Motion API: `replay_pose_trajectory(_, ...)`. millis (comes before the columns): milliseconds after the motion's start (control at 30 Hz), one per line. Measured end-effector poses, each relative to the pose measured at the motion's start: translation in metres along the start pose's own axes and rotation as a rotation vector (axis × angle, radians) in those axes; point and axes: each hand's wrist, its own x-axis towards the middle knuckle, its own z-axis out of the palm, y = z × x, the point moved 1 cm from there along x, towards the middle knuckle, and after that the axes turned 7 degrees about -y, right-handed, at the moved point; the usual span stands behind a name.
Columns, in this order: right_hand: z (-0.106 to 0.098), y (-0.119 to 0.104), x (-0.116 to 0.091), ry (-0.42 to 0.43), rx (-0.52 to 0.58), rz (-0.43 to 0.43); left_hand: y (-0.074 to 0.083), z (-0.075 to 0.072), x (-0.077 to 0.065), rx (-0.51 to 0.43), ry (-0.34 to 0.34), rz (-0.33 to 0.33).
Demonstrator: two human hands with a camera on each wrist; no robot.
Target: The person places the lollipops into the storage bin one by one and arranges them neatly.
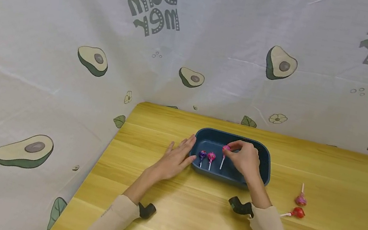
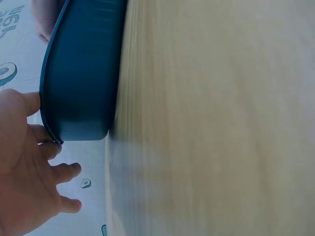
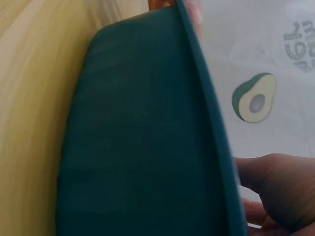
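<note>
A dark blue tray [image 1: 239,138] stands on the table with a purple lollipop [image 1: 202,155] and a pink lollipop [image 1: 211,155] side by side at its left end, sticks toward me. Inside the tray, my right hand [image 1: 245,158] pinches another pink lollipop [image 1: 222,161] by its head, its white stick pointing down toward the front wall. Extended fingers of my left hand [image 1: 174,160] touch the tray's left rim. The left wrist view shows that hand [image 2: 32,167] at the tray's corner, fingers spread. In the right wrist view, the tray wall [image 3: 138,128] hides what the right hand [image 3: 283,191] holds.
Right of the tray, a pink-wrapped lollipop [image 1: 301,199] and a red lollipop [image 1: 298,212] lie on the wooden table [image 1: 349,202]. A white cloth [image 1: 234,37] printed with avocados hangs behind the table and along its left side.
</note>
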Motion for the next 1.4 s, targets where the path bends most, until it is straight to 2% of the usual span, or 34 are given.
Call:
replay_pose_trajectory(267,0.013,-0.002,0.001,-0.099,-0.025,0.106,0.003,-0.001,0.001,0.009,-0.015,-0.005)
replay_pose_trajectory(500,0.018,-0.004,0.0,-0.121,-0.063,0.165,0.003,-0.002,0.0,0.011,-0.013,-0.005)
replay_pose_trajectory(1400,0.025,-0.005,0.0,-0.123,-0.083,0.162,0.0,0.0,0.0,0.015,-0.005,-0.011)
